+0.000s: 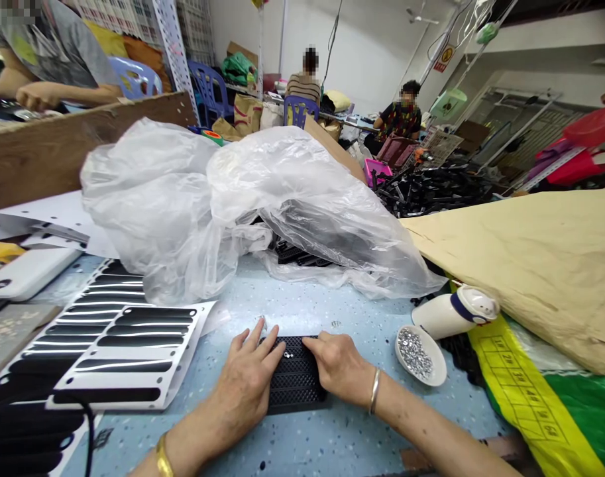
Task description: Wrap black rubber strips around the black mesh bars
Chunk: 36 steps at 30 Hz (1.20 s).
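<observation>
Black panel (297, 392) — likely light, stiff, best held by side edges — is touched by left hand (250, 374), fingers spread; right hand (339, 361) curled, grip can't be told.

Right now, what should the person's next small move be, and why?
Probably, keep the left hand against the black panel and shift the right hand slightly left toward the small silver pieces. They lie on the panel between both hands, just left of the right fingertips, while the left hand could steady that side. Whether the right fingertips hold anything is unclear.
</observation>
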Tool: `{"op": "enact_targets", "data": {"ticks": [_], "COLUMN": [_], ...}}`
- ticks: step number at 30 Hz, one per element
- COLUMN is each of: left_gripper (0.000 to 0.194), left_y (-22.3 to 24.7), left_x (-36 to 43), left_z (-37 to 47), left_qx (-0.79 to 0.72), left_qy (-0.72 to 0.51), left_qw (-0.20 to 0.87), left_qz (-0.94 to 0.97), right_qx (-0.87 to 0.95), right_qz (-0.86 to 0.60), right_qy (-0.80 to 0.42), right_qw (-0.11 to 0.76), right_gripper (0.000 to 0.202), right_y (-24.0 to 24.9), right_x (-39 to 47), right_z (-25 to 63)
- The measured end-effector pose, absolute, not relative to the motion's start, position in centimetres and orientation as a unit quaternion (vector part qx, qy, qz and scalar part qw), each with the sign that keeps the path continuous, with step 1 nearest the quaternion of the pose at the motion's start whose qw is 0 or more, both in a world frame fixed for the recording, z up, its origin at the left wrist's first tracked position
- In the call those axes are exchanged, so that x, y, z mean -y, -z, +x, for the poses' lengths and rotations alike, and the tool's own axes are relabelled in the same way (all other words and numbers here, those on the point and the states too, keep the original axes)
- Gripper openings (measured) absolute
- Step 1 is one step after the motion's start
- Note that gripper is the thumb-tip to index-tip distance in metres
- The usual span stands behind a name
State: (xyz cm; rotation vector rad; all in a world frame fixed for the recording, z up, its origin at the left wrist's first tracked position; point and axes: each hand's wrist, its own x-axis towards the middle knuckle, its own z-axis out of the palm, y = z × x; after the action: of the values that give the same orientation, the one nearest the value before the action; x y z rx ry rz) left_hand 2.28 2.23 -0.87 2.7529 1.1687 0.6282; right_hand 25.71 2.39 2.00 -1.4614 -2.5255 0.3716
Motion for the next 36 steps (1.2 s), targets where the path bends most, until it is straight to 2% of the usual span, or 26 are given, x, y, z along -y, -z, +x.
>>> {"op": "enact_targets", "data": {"ticks": [2, 9, 21, 26, 32, 36], "left_gripper": [0.056, 0.049, 0.051, 0.057, 0.056, 0.056], "left_y": [1.1, 1.7, 1.7, 2.0, 2.5, 2.6], "left_x": [-1.7, -1.1, -0.9, -0.6, -0.8, -0.9], "left_z": [2.5, 1.5, -0.1, 0.0, 0.0, 0.0], "left_qx": [-0.379, -0.379, -0.405, -0.391, -0.396, -0.392], "left_qy": [-0.184, -0.218, -0.286, -0.22, -0.203, -0.204], "left_qw": [0.039, 0.042, 0.019, 0.001, -0.009, -0.002], "left_qz": [0.906, 0.898, 0.868, 0.894, 0.895, 0.897], "right_qx": [0.864, 0.841, 0.882, 0.874, 0.818, 0.828], "right_qz": [-0.476, -0.475, -0.442, -0.448, -0.474, -0.468], "right_qy": [-0.129, -0.109, -0.035, -0.056, -0.178, -0.152], "right_qw": [0.101, 0.233, 0.159, 0.18, 0.272, 0.268], "right_gripper": [0.035, 0.035, 0.048, 0.048, 0.042, 0.043], "right_y": [-1.9, -1.2, 0.3, 0.5, 0.1, 0.2], "right_x": [-1.7, -0.3, 0.9, 1.4, 1.3, 1.3], "right_z": [25.8, 27.5, 28.0, 28.6, 28.6, 28.7]}}
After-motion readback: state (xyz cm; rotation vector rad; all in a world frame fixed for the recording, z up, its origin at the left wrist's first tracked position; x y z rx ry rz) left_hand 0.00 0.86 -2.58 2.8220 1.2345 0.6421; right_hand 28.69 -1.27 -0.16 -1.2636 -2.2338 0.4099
